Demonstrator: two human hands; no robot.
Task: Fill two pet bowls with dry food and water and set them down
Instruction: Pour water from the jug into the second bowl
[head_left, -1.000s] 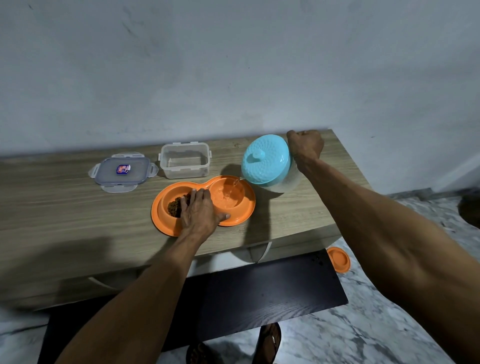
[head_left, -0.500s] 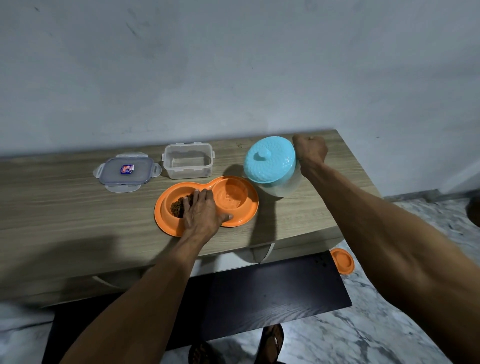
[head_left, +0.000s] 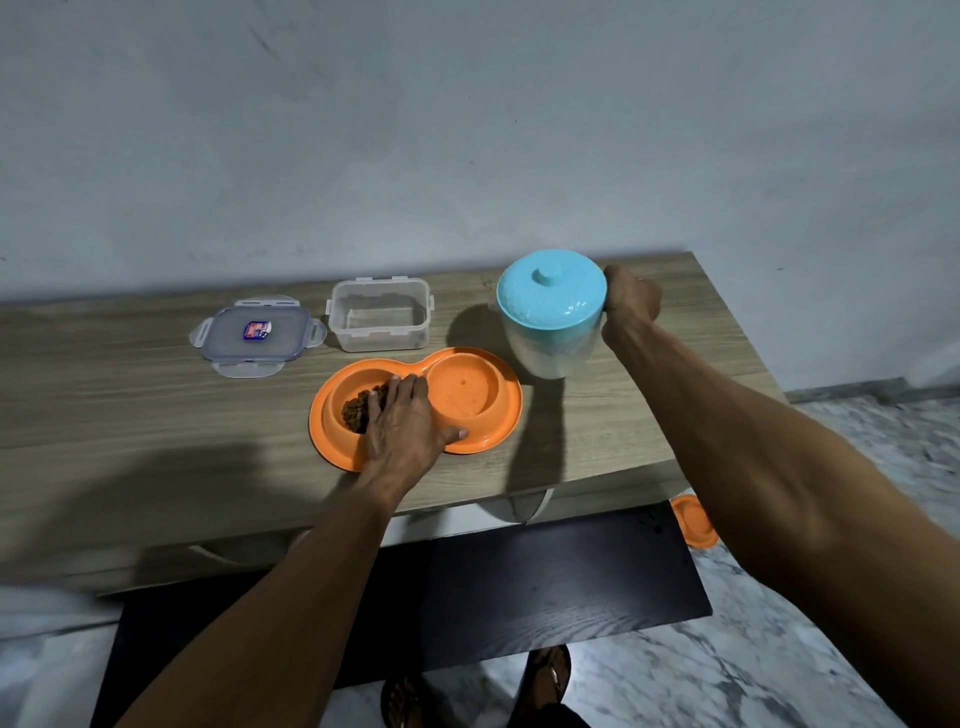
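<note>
An orange double bowl (head_left: 511, 415) lies on the wooden table (head_left: 130, 395), near its front edge; its left well holds brown dry food (head_left: 357, 411), and what the right well holds cannot be made out; the left hand (head_left: 402, 431) rests flat across the middle of the bowl, fingers straight and close together over the left well, thumb spread along the front rim; the right hand (head_left: 631, 301) grips a pale jug (head_left: 550, 348) at its right side, fingers curled in a tight fist; the jug, capped with a blue lid (head_left: 548, 301), stands upright just behind the bowl's right end, whether touching the table I cannot tell; a clear container (head_left: 382, 335) and its flat lid (head_left: 254, 338) sit side by side behind the bowl, near the wall; bare wood stretches left of the bowl, and a narrower strip runs from the jug to the table's right edge; a dark board (head_left: 519, 587) juts out below the front edge
</note>
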